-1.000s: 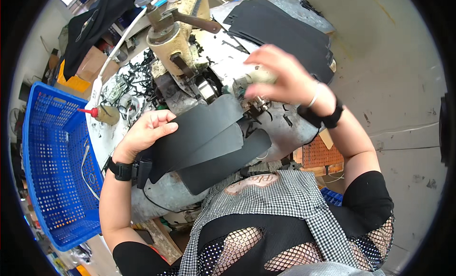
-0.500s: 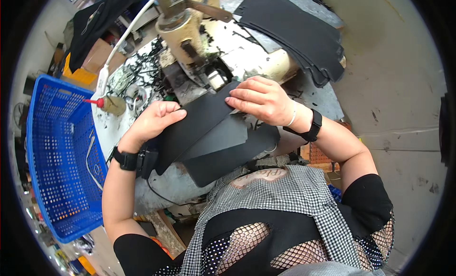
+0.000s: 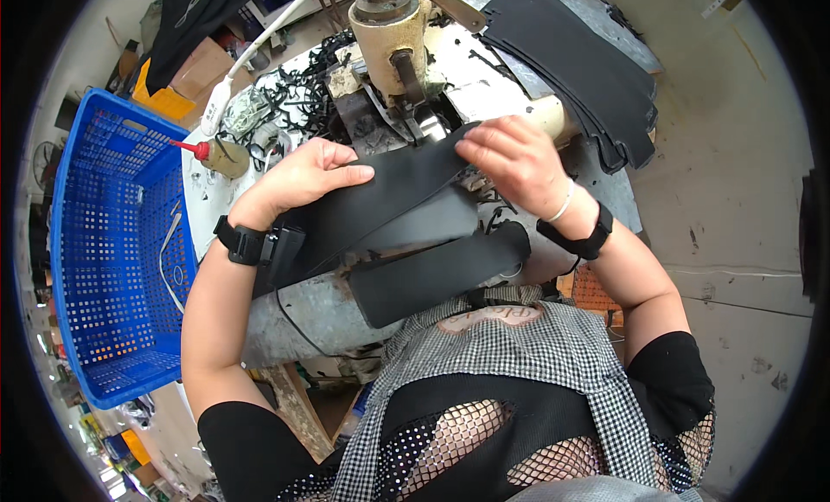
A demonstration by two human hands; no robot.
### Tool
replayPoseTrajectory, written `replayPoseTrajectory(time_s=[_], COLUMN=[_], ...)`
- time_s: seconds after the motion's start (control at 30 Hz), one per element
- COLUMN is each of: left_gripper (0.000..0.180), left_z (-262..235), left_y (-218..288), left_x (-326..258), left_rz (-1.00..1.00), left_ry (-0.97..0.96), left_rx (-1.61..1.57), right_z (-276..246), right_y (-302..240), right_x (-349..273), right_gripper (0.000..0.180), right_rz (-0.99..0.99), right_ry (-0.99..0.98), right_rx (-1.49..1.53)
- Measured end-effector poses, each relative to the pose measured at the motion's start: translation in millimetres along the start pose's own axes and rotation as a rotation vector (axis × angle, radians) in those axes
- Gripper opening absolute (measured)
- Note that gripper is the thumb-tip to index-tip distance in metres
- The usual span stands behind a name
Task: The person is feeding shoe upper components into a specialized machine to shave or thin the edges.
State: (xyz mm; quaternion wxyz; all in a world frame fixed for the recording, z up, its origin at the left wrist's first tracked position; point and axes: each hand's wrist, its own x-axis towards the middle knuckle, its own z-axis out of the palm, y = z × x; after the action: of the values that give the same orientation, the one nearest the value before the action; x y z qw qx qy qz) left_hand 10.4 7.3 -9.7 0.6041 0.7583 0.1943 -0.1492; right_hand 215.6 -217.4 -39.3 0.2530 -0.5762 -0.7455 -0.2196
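A long flat black sheet (image 3: 389, 189), leather-like, spans both hands in front of a cream-coloured machine head (image 3: 386, 59). My left hand (image 3: 304, 175) grips the sheet's far edge, thumb on top. At the sheet's right end, my right hand (image 3: 517, 160) pinches the corner between thumb and fingers. The sheet's far edge lies close to the machine's metal foot (image 3: 428, 123); whether they touch cannot be made out. Under the sheet, a greyish piece (image 3: 424, 218) shows partly. A separate black strip (image 3: 437, 277) lies nearer my apron.
A stack of cut black pieces (image 3: 575, 74) lies at the far right of the table. Black scraps (image 3: 303, 91) litter the left side around a red-tipped bottle (image 3: 226, 159). A blue plastic basket (image 3: 62, 320) stands left; a white cable (image 3: 275, 22) runs above the table.
The view has shifted, with the machine now farther right. Both hands still hold the sheet. A gap now shows between the greyish piece and the nearer black strip.
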Motion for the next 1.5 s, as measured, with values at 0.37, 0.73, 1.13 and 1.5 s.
replayPoseTrajectory(time_s=[0.37, 0.73, 1.13, 1.5], left_gripper=[0.013, 0.015, 0.036, 0.023], left_z=[-1.1, 27.0, 17.6, -21.2], left_y=[-7.0, 4.9, -7.1, -38.2], left_x=[-8.4, -9.4, -44.1, -59.8], left_rz=[0.074, 0.049, 0.024, 0.065], left_ry=[-0.098, -0.125, -0.026, 0.126], left_rx=[-0.089, -0.266, -0.376, -0.331], right_z=[-120.3, -49.2, 4.7, 23.1], right_y=[113.9, 2.8, -3.9, -23.7], right_x=[-17.4, -1.5, -19.6, 4.0], right_gripper=[0.027, 0.062, 0.032, 0.037], right_rz=[0.748, 0.079, -0.09, -0.022], right_ry=[-0.35, -0.179, 0.119, 0.027], right_rx=[0.29, 0.353, 0.147, 0.123])
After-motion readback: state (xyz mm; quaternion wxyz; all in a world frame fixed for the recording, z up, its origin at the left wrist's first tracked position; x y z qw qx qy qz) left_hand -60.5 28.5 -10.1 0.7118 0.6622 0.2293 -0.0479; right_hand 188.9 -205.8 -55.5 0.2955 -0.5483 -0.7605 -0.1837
